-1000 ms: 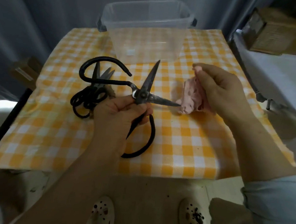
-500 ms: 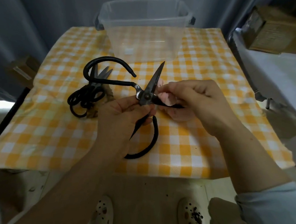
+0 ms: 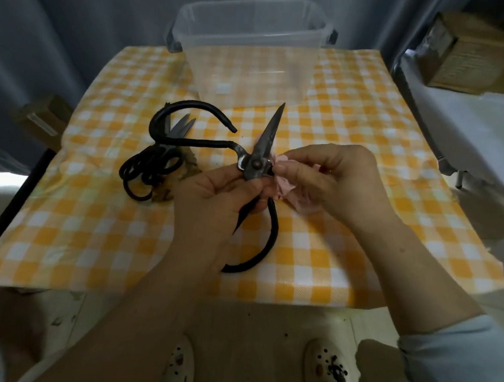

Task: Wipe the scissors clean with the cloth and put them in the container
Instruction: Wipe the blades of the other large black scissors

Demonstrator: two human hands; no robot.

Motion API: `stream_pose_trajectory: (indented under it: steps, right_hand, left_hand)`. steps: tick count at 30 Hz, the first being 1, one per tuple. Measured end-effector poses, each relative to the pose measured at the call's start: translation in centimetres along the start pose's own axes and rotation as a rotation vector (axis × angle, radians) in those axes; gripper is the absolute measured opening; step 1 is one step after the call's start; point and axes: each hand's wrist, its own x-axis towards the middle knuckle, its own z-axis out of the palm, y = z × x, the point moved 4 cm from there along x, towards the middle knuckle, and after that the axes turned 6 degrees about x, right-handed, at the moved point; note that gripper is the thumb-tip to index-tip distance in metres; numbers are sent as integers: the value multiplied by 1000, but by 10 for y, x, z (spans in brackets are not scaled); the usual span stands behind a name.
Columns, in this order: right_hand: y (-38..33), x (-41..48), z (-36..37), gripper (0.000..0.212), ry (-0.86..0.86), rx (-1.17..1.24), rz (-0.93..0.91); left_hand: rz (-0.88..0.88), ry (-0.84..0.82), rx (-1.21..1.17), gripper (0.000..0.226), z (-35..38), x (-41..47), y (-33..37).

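Domestic room, likely a home. Yellow-checked tablecloth [image 3: 359, 258], grey curtain [image 3: 93, 15] behind table's far edge, cardboard boxes [image 3: 475, 54] beyond right edge. Soft clogs [image 3: 330, 375] on worn floor [image 3: 249, 334].

You face a grey-blue curtain [image 3: 77, 29]; an orange-checked tablecloth [image 3: 92, 239] lies before you, and a cardboard box [image 3: 478, 57] sits right.

1. Hidden under the pink cloth [image 3: 284, 185] and right hand [image 3: 335, 178]: second blade of the scissors [image 3: 268, 138].
2. Partly behind the left hand [image 3: 214, 203]: scissors' lower handle.
3. Left of the scissors: tangled pile of other scissors [image 3: 154, 166], too dark to count.
4. Far right of the scissors: cardboard box [image 3: 475, 54], cut by the edge.
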Motion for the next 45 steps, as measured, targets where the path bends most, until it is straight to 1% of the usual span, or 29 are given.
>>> stream_pose_trajectory:
  steps: [2,3,4,6,8,10,12,14,16,18,20,23,24,25,26,28,29,31,33,35,36,40,45]
  right_hand:
    - [-5,-1,4,7,12,98,-3]
    - [-6,-1,5,10,-17,135,31]
    - [-5,-2,6,15,-70,183,88]
    - [-6,-3,4,15,-203,272,176]
    - [-7,-4,2,18,-246,276,165]
    - [-6,-3,1,14,-219,242,134]
    - [-5,-3,4,10,-191,168,127]
    - [-1,-4,7,13,-174,29,102]
    - [-2,-4,11,20,-148,-109,17]
    - [-5,-5,16,28,-109,-166,-72]
    - [-5,-4,20,30,-47,-281,-140]
    - [-8,-5,28,21,101,-592,-242]
    - [-10,-6,29,16,164,-672,-254]
    - [-12,-6,31,10,203,-724,-226]
    - [-11,-5,31,7,188,-723,-144]
    - [-3,-1,27,17,70,-595,86]
    - [0,0,23,23,31,-502,156]
    - [-2,2,16,27,-14,-256,178]
    - [-8,0,13,24,-115,-47,194]
    - [-8,-4,12,25,-199,66,231]
    - [-8,-4,11,27,-208,98,234]
    - [-1,0,10,14,-172,-3,140]
    - [8,-1,15,19,-58,-123,10]
  left_hand:
    - [5,-5,26,18,0,0,-2]
    - [6,0,34,19,0,0,-3]
    - [1,10,32,21,-1,1,-3]
    - [-9,18,18,22,-3,1,-4]
    - [7,-3,32,21,-1,-1,-2]
    - [39,-19,54,22,2,-3,0]
    - [59,-32,58,23,4,-4,0]
    - [64,-36,58,22,4,-4,0]
    - [61,-30,55,21,4,-4,0]
    - [52,-15,32,21,3,-4,-1]
    - [47,-6,15,22,3,-4,-1]
    - [52,15,52,22,5,-5,-4]
    - [56,19,61,22,5,-5,-5]
    - [59,20,67,22,6,-5,-5]
    - [62,20,73,22,7,-5,-6]
    - [53,21,74,20,8,-5,-7]
    - [39,22,60,19,7,-4,-7]
    - [5,22,17,18,5,-3,-7]
    - [-13,29,-2,20,2,0,-7]
    - [-15,36,2,20,1,1,-7]
    - [-14,33,8,21,2,0,-7]
    - [-11,6,12,21,5,-2,-7]
    - [21,11,19,22,7,-4,-6]
